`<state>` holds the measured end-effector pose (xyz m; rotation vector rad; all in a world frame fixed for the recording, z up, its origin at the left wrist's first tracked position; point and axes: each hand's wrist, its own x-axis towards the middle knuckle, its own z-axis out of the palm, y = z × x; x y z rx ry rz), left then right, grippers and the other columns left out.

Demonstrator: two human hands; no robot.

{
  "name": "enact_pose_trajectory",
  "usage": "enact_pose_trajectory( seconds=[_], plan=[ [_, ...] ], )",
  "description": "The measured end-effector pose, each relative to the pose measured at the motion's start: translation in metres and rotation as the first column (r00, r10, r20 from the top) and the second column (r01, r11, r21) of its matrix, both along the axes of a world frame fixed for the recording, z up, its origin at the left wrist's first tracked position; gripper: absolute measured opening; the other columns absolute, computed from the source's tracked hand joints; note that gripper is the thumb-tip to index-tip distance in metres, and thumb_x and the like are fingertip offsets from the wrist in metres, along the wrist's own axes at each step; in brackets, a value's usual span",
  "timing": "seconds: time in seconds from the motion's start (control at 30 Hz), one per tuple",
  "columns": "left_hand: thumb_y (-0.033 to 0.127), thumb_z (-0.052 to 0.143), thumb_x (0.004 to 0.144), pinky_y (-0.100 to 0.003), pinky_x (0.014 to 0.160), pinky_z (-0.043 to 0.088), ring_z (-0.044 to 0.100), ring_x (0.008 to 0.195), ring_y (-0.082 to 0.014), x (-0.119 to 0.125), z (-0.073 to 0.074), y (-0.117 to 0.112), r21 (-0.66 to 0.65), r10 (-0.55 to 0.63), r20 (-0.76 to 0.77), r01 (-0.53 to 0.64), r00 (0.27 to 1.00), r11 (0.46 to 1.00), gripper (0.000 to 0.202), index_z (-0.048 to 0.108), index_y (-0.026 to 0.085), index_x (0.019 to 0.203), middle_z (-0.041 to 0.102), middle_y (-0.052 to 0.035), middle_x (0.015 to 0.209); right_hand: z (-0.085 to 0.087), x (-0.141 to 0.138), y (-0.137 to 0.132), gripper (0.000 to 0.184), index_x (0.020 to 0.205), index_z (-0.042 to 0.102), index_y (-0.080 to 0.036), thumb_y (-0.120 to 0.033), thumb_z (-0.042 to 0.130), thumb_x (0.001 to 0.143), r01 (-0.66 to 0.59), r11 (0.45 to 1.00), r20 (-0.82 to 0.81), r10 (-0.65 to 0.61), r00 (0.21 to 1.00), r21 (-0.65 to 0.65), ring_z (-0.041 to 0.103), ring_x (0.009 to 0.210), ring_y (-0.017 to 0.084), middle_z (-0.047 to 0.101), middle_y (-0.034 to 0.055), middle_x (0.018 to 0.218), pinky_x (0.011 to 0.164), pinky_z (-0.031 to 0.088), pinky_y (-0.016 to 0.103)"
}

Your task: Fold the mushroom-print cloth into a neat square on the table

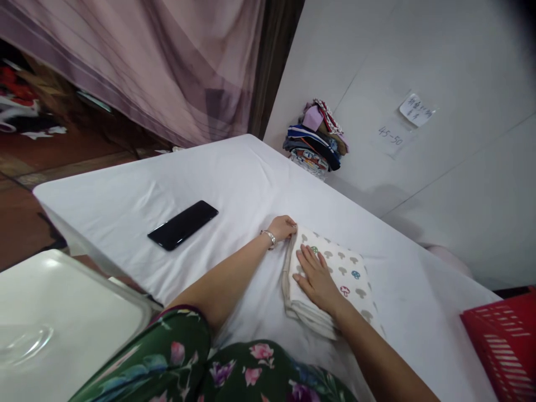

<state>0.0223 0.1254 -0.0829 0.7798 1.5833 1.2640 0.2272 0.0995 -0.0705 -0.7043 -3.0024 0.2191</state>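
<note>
A folded white cloth [341,259] with a print of grey, blue, green and pink mushrooms lies in several thick layers on the white-covered table. My left hand [282,228], with a bracelet at the wrist, pinches the cloth's far left corner. Its fingertips are partly hidden at the edge. My right hand [317,278] rests flat on top of the cloth with its fingers spread, palm down. The cloth's near left edges show the stacked layers, slightly uneven.
A black phone [183,225] lies on the table sheet [234,173] to the left. Folded clothes [314,139] are piled by the wall beyond the far edge. A red plastic basket [502,340] stands at right, and a white lidded bin [75,312] at near left.
</note>
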Motion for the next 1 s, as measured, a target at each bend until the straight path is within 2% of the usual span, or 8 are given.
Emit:
enact_pose_trajectory(
  seconds=[0.2, 0.33, 0.43, 0.6, 0.7, 0.87, 1.0],
  plan=[
    [0.012, 0.063, 0.07, -0.018, 0.056, 0.05, 0.061, 0.056, -0.0084, -0.013, 0.005, -0.01, -0.036, -0.067, -0.013, 0.066, 0.998, 0.997, 0.017, 0.061, 0.013, 0.087, 0.066, -0.0011, 0.068, 0.0, 0.004, 0.005, 0.059, 0.143, 0.018, -0.026, -0.045, 0.037, 0.09, 0.017, 1.0, -0.033, -0.018, 0.999, -0.008, 0.014, 0.138, 0.024, 0.018, 0.0074, 0.149, 0.109, 0.014, 0.051],
    [0.017, 0.065, 0.066, -0.019, 0.049, 0.045, 0.057, 0.047, -0.009, -0.018, 0.008, -0.021, -0.095, -0.149, -0.095, 0.14, 0.984, 0.986, 0.005, 0.062, 0.013, 0.068, 0.065, -0.0007, 0.06, -0.001, 0.003, 0.005, 0.059, 0.143, 0.019, -0.026, -0.045, 0.037, 0.09, 0.013, 1.0, -0.04, -0.013, 0.999, -0.006, 0.014, 0.138, 0.024, 0.019, 0.0072, 0.149, 0.109, 0.014, 0.051],
    [0.02, 0.064, 0.065, -0.019, 0.047, 0.042, 0.051, 0.04, -0.0078, -0.012, 0.011, -0.026, -0.123, -0.225, -0.158, 0.206, 0.962, 0.971, 0.014, 0.06, 0.014, 0.053, 0.062, 0.0006, 0.051, -0.001, 0.003, 0.004, 0.06, 0.143, 0.02, -0.025, -0.046, 0.036, 0.09, 0.015, 1.0, -0.043, -0.016, 0.999, -0.008, 0.014, 0.138, 0.024, 0.02, 0.0069, 0.149, 0.109, 0.014, 0.051],
    [0.024, 0.063, 0.062, -0.019, 0.046, 0.038, 0.048, 0.039, -0.0091, 0.001, 0.014, -0.028, -0.167, -0.266, -0.267, 0.228, 0.926, 0.959, 0.023, 0.056, 0.016, 0.042, 0.052, 0.0011, 0.038, 0.0, 0.003, 0.003, 0.059, 0.143, 0.021, -0.026, -0.047, 0.036, 0.09, 0.018, 1.0, -0.06, -0.019, 0.998, -0.012, 0.015, 0.137, 0.024, 0.02, 0.0067, 0.149, 0.109, 0.015, 0.051],
    [0.023, 0.062, 0.061, -0.02, 0.047, 0.038, 0.049, 0.042, -0.0114, -0.001, 0.016, -0.025, -0.176, -0.25, -0.309, 0.203, 0.918, 0.963, 0.021, 0.056, 0.017, 0.041, 0.049, 0.0012, 0.035, 0.0, 0.003, 0.003, 0.059, 0.143, 0.021, -0.025, -0.047, 0.035, 0.09, 0.019, 1.0, -0.068, -0.019, 0.998, -0.014, 0.016, 0.137, 0.024, 0.02, 0.0065, 0.149, 0.109, 0.014, 0.05],
    [0.024, 0.058, 0.064, -0.023, 0.048, 0.038, 0.05, 0.043, -0.013, -0.024, 0.015, -0.024, -0.184, -0.175, -0.354, 0.115, 0.919, 0.976, 0.016, 0.06, 0.016, 0.05, 0.049, 0.0014, 0.036, -0.001, 0.005, 0.003, 0.059, 0.143, 0.019, -0.026, -0.048, 0.034, 0.09, 0.043, 0.998, -0.077, -0.046, 0.996, -0.035, 0.015, 0.137, 0.024, 0.021, 0.0056, 0.149, 0.11, 0.013, 0.05],
    [0.031, 0.063, 0.062, -0.021, 0.045, 0.037, 0.047, 0.039, -0.0105, -0.031, 0.012, -0.029, -0.199, -0.239, -0.326, 0.181, 0.915, 0.963, 0.018, 0.061, 0.017, 0.052, 0.053, 0.002, 0.04, -0.001, 0.006, 0.003, 0.059, 0.143, 0.022, -0.026, -0.048, 0.035, 0.09, 0.05, 0.997, -0.085, -0.055, 0.995, -0.05, 0.015, 0.138, 0.024, 0.022, 0.0057, 0.149, 0.11, 0.012, 0.05]
  ],
)
